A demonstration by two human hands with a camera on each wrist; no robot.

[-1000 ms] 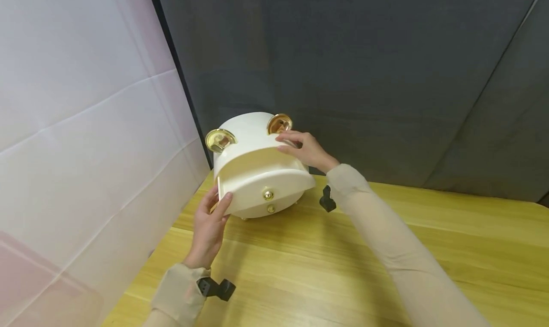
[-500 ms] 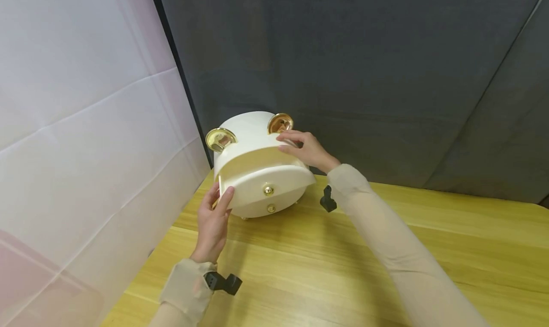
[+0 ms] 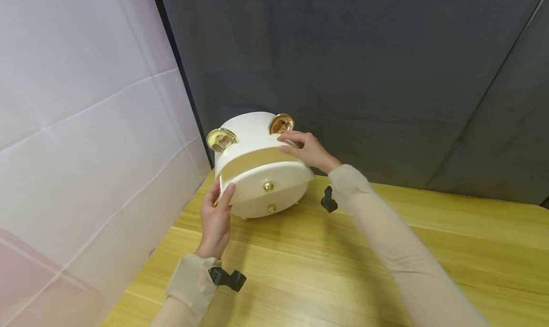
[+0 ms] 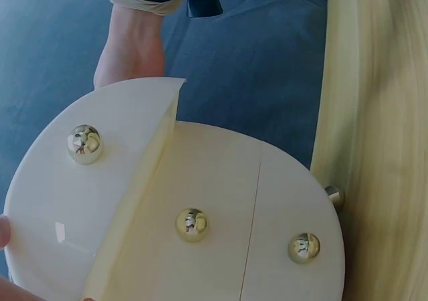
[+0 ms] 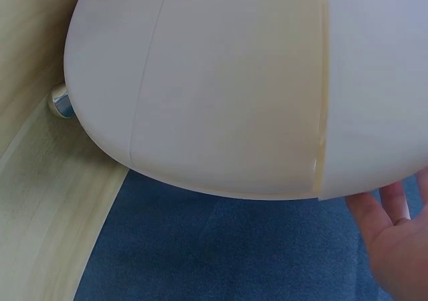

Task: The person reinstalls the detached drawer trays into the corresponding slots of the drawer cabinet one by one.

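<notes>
Since the earlier frame, your left hand has pushed the upper drawer part-way back into the cream drawer box.

Item: rounded box with gold knobs, standing at the table's back-left corner.

Grip: left fingers flat against the drawer's left end; right hand steadying the box's right side, fingers resting open, though contact seems partly hidden.

Handling: likely light, rigid, glossy plastic, slippery. Brace the shell; take drawers by their knobs.
</notes>
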